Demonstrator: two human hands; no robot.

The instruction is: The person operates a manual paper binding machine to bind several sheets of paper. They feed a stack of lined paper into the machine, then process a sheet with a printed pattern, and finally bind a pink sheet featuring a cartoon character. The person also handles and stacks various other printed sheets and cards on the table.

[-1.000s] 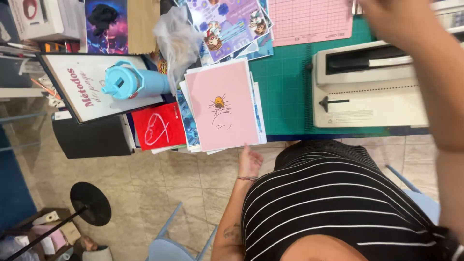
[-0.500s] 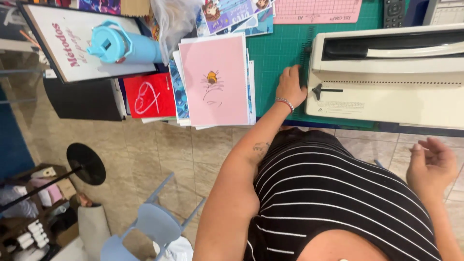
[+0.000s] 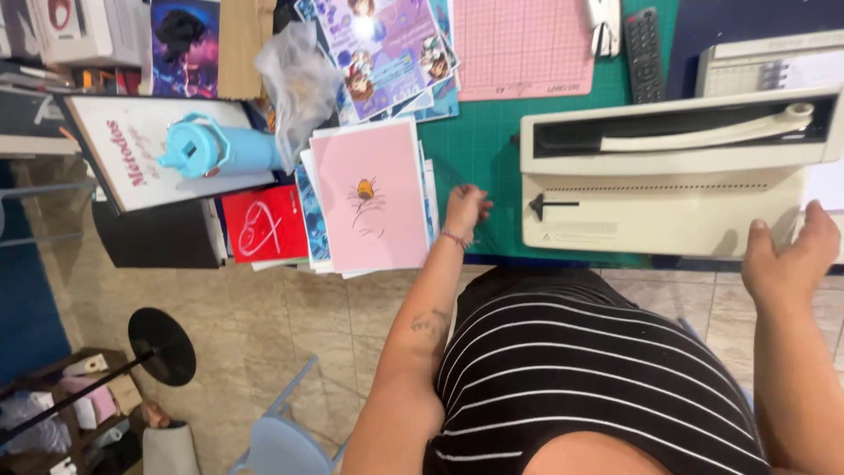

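My left hand point(image 3: 466, 208) rests on the green cutting mat point(image 3: 479, 145), fingers loosely apart and holding nothing. It lies between a stack of cards topped by a pink sheet with a small bee drawing point(image 3: 369, 198) and a cream binding machine point(image 3: 668, 189). My right hand point(image 3: 789, 255) touches the machine's front right corner, thumb and fingers spread against it, with nothing gripped. The machine's lever arm point(image 3: 703, 136) lies flat along its top.
On the left of the desk are a blue bottle point(image 3: 215, 148) on a white framed print point(image 3: 132, 167), a red card point(image 3: 264, 224), a crumpled clear bag point(image 3: 299, 84) and colourful prints point(image 3: 387, 48). A pink gridded mat point(image 3: 523, 48) and remote point(image 3: 644, 54) lie at the back. A light-blue chair point(image 3: 281, 440) stands below.
My left hand slid left, away from the machine's front toward the card stack. My right hand rose from beside my body to the machine's right corner.
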